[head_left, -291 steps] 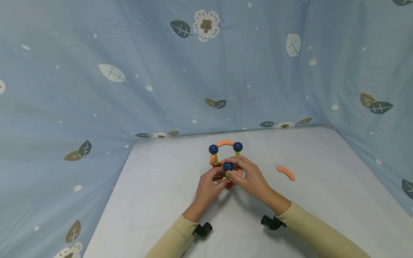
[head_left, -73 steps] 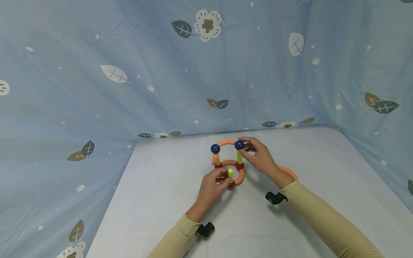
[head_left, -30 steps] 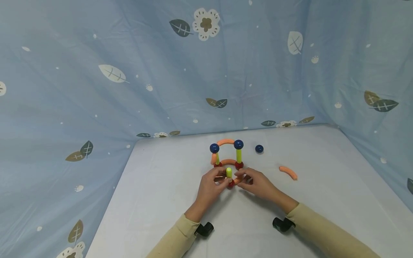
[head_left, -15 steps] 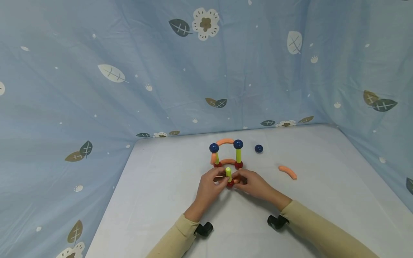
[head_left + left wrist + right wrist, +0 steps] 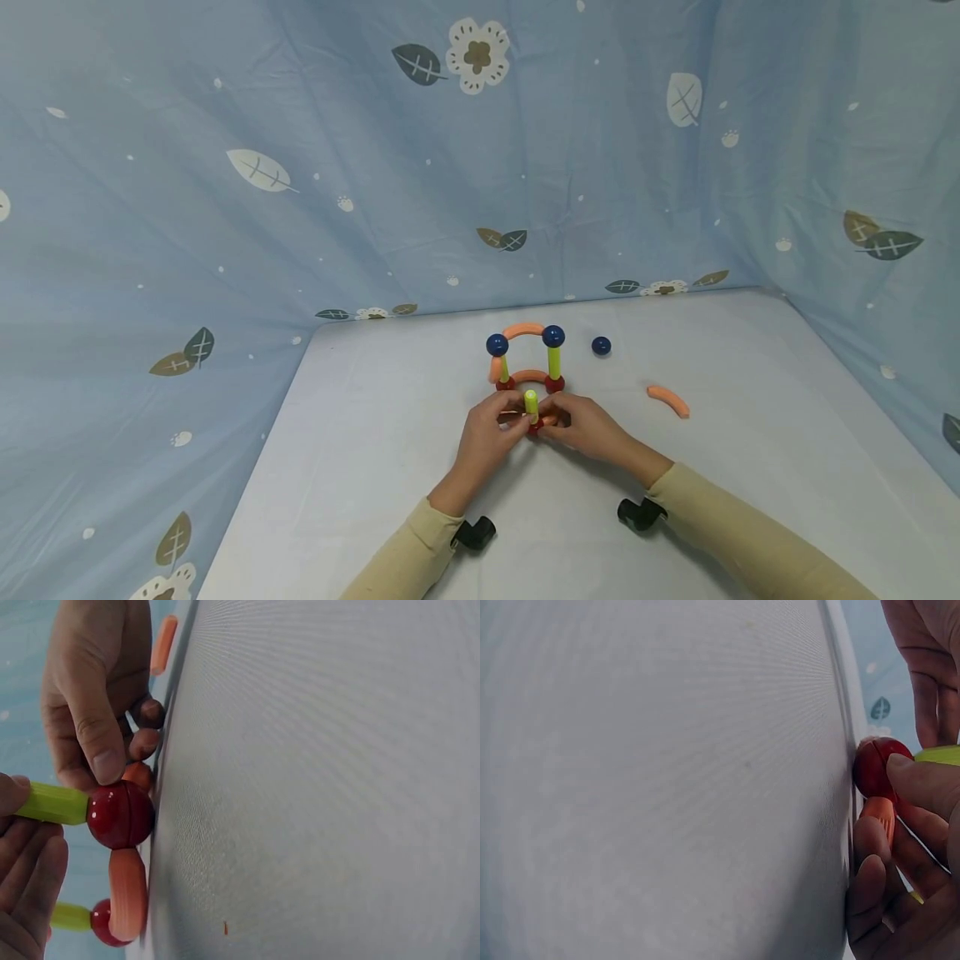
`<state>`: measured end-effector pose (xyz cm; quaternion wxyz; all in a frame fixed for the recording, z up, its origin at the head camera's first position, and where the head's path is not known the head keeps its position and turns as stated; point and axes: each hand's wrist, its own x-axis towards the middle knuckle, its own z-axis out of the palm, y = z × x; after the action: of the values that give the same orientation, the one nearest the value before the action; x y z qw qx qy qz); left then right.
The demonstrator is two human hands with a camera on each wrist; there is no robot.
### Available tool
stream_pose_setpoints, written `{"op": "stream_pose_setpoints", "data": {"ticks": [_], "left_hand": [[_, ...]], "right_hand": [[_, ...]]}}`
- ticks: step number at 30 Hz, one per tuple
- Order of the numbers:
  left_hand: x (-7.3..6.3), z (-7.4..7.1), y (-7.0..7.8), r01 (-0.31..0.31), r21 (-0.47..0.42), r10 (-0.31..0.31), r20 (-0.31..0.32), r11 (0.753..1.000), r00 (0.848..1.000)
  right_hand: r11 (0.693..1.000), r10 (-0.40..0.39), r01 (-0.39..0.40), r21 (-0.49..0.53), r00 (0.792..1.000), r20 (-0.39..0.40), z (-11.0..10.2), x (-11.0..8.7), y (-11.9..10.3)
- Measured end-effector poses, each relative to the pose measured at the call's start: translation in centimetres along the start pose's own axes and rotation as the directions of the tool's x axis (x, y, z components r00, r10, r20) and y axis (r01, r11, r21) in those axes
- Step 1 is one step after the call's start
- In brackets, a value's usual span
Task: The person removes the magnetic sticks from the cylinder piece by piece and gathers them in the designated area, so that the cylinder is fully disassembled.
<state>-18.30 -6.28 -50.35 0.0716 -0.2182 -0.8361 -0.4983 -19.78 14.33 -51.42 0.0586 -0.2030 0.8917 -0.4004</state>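
In the head view, a magnetic stick-and-ball frame of orange curved sticks, red balls and yellow-green rods stands mid-table, with blue balls [image 5: 552,336] on its two back rods. My left hand [image 5: 486,429] pinches the upright front yellow-green rod [image 5: 531,402], whose top end is bare. At that rod's foot, my right hand [image 5: 588,429] holds the front red ball [image 5: 877,769], thumb on the ball and fingers about the orange curved stick [image 5: 879,812] beside it. Another orange curved stick [image 5: 127,892] joins this ball on the left-hand side. Fingers partly hide the joint.
A loose blue ball [image 5: 602,346] lies on the white table [image 5: 360,467] right of the frame. Nearer and further right lies a loose orange curved stick [image 5: 668,402]. A blue patterned cloth [image 5: 375,167] hangs behind the table.
The blue ball once on the front rod is off, and one lies loose on the table. My right hand went from the back right blue ball to the front red ball; my left stays.
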Motion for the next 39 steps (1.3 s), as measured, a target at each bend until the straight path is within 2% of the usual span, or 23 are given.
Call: {"op": "stream_pose_setpoints", "data": {"ticks": [9, 18, 32, 39], "left_hand": [[-0.08, -0.03, 0.12, -0.028, 0.013, 0.029, -0.006, 1.000, 1.000], [-0.12, 0.03, -0.07, -0.028, 0.022, 0.028, -0.002, 0.999, 1.000], [-0.24, 0.16, -0.19, -0.097, 0.086, 0.098, -0.015, 0.992, 0.995], [-0.27, 0.06, -0.24, -0.172, 0.127, 0.179, -0.045, 0.977, 0.983]], "right_hand": [[1.000, -0.013, 0.013, 0.002, 1.000, -0.008, 0.03, -0.08, 0.01], [1.000, -0.017, 0.017, 0.007, 1.000, -0.004, 0.08, -0.07, -0.06], [1.000, -0.011, 0.011, -0.018, 1.000, -0.008, 0.01, -0.10, -0.14], [1.000, 0.006, -0.006, -0.028, 1.000, -0.003, 0.05, -0.03, -0.22]]}}
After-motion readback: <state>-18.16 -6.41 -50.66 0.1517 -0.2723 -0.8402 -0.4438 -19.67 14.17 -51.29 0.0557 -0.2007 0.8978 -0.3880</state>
